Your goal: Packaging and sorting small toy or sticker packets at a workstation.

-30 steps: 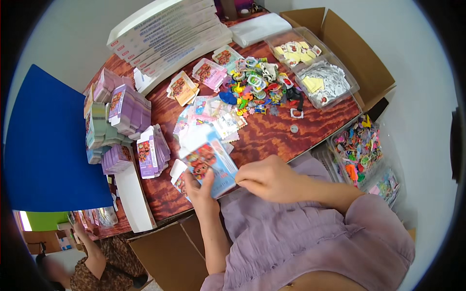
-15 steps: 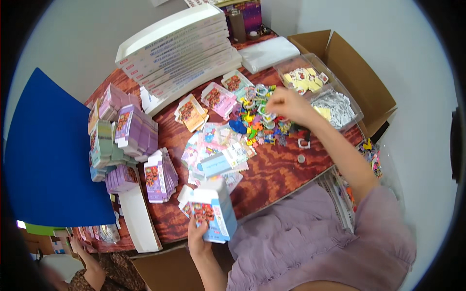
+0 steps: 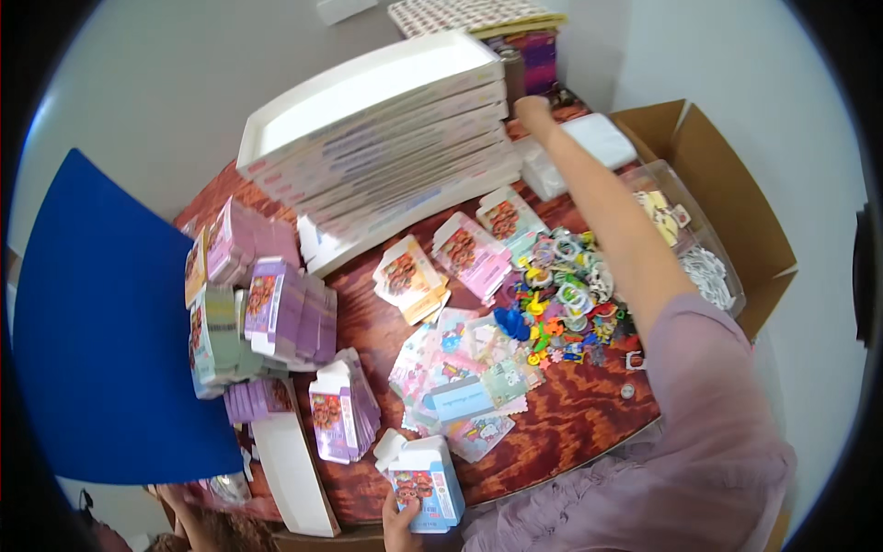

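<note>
My left hand [image 3: 402,521] is closed around a small bundle of light blue printed cartons [image 3: 445,488] at the table's near edge, thumb on the front; a white flap sticks up. My right arm stretches over the toys to the back of the table. There my right hand [image 3: 533,112] looks curled beside a dark brown cylinder [image 3: 513,81], just past a pile of clear plastic bags [image 3: 593,143]; anything in its fingers is hidden. Beneath that arm lies a heap of small colourful plastic toys [image 3: 561,299]. Left of it are printed cards and sachets [image 3: 451,363], topped by a blue slip.
White trays [image 3: 386,120] are stacked high at the back. Purple cartons [image 3: 285,308], pink and green ones crowd the left, near a blue panel [image 3: 110,322]. Flat cartons [image 3: 469,253] lie mid-table. A divided clear bin [image 3: 727,267] and cardboard box [image 3: 736,193] stand right. Another person is lower left.
My right hand has gone from the toy heap to the back of the table, by the brown cylinder. My left hand keeps hold of the blue cartons. The view has shifted.
</note>
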A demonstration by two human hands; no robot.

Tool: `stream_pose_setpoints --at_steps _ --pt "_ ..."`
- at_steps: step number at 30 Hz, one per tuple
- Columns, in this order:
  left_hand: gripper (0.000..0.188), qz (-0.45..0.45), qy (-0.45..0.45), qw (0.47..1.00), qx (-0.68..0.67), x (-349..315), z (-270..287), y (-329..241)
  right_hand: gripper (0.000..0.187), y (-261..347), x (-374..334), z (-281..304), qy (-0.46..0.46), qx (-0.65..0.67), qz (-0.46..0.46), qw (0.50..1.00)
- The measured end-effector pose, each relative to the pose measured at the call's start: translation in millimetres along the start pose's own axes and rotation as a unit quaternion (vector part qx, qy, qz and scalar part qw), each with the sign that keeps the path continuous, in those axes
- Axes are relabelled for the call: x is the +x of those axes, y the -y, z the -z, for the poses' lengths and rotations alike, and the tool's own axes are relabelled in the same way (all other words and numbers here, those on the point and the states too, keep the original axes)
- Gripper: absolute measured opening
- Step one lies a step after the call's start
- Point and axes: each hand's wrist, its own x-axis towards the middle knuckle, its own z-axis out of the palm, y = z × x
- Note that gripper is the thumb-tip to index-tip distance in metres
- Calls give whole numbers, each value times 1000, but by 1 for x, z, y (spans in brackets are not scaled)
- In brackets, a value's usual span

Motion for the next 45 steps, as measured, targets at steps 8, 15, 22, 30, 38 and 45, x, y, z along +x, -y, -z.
stream_pose_setpoints --at_steps 8,15,22,30,38,45 --pt "60 -101 64 989 -81 22 -73 -35 20 24 -182 139 -87 686 8 723" --pt "45 -35 193 971 -139 65 -134 -27 62 139 -416 194 404 909 -23 102" --pt "46 -299 -26 906 297 51 -166 -33 54 151 -438 179 311 944 -92 60" --pt "75 -335 -22 779 529 39 -186 -54 49 164 -446 175 289 942 -108 129" --pt "68 -318 -42 813 486 47 -173 -59 46 167 -443 183 298 940 -77 144" --pt "59 -265 19 904 334 61 -152 -59 52 166 -436 189 318 934 -65 152"
